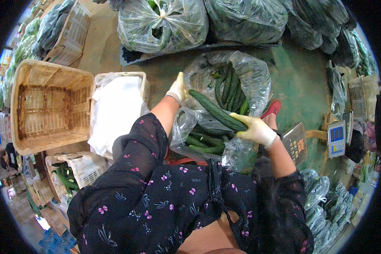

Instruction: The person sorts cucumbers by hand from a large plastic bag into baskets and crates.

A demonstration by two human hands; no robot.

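My right hand [256,129], in a pale work glove, grips one end of a long dark green cucumber [211,107]. The other end points up and left, close to the fingers of my left hand [178,87], which is gloved too and rests at the left rim of a clear plastic bag [257,68]. That bag lies wide open, with several cucumbers [231,87] lined up inside. Nearer my body, a second clear bag [181,127] holds more cucumbers [206,144]. Whether my left fingers pinch the bag's film is not clear.
An orange-stained plastic crate [52,104] stands at the left, beside a crate topped with white sheets [114,108]. Tied bags of cucumbers [162,28] sit on a low platform ahead. A scale with a metal plate [295,143] and display [336,139] is at the right, above bagged produce [320,197].
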